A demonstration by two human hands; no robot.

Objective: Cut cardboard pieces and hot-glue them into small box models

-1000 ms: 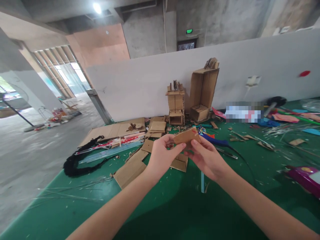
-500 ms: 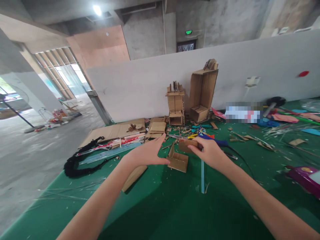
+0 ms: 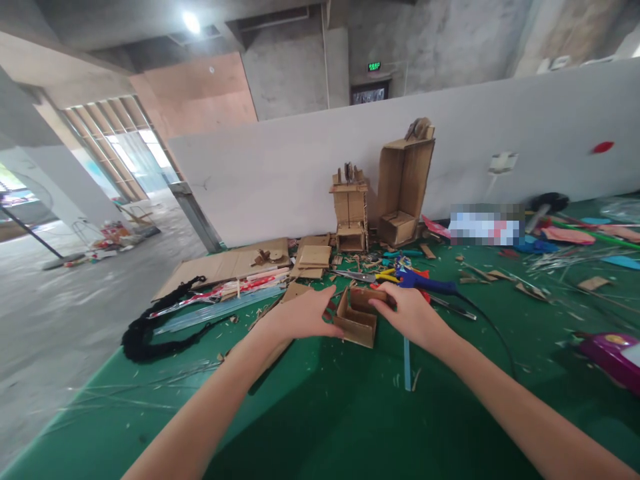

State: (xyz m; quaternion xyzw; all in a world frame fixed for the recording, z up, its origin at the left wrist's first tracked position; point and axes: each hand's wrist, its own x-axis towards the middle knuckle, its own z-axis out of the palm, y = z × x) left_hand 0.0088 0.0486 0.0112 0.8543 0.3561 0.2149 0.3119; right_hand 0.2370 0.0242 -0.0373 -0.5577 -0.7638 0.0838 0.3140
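A small open cardboard box rests on the green table in front of me. My left hand is at its left side, thumb and fingers apart, the fingertips close to the box wall; whether they touch it I cannot tell. My right hand pinches a small flat cardboard piece between thumb and fingers, over the back right part of the box. Behind my right hand lies a blue glue gun with a dark cord. Scissors lie just beyond the box.
Two cardboard structures, one small and one tall, stand by the white partition. At left lie black yarn and cardboard sheets. A pale blue strip lies near my right wrist; a purple object sits far right.
My right hand has brought the cardboard piece down and slightly left, onto or over the box. My left hand has moved slightly right and lower, closer to the box wall.
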